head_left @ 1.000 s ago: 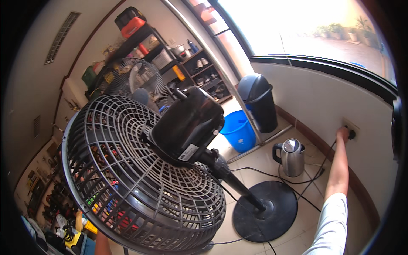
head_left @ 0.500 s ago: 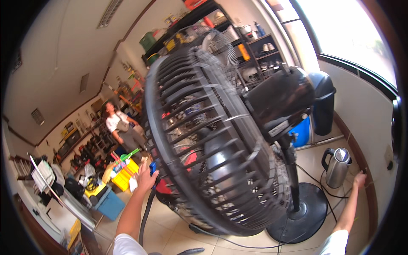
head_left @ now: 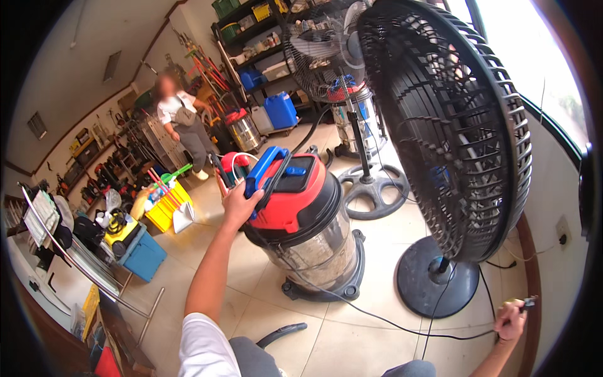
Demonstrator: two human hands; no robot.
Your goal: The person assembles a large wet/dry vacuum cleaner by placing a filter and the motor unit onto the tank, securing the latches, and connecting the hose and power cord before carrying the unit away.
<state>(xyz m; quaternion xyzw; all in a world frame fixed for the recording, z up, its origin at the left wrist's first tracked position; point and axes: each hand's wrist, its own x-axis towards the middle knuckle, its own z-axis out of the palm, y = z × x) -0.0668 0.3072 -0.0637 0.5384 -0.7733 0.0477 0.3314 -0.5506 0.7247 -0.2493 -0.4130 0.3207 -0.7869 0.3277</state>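
A wet and dry vacuum cleaner [head_left: 317,251] with a red and black top and a steel drum stands on the floor before me. My left hand [head_left: 242,206] is closed around its blue handle [head_left: 264,169]. At the lower right, my right hand [head_left: 510,322] holds a dark power plug [head_left: 529,303] near the wall. A black cord [head_left: 383,319] runs from the vacuum cleaner across the floor to that hand. The large black stand fan [head_left: 440,138] rises between the vacuum cleaner and the wall. Its round base [head_left: 418,283] is near my right hand.
A wall socket [head_left: 563,231] with a plug in it is at the right. Behind the vacuum cleaner stand another fan [head_left: 358,135] and a second steel drum vacuum. A hose end [head_left: 282,333] lies near my knees. A yellow crate [head_left: 168,207] and a person [head_left: 182,119] are at the left.
My view has swung, so the fan now sits farther right and the vacuum cleaner shows. My right hand appears lower, with the plug visible in it. The steel jug is out of sight.
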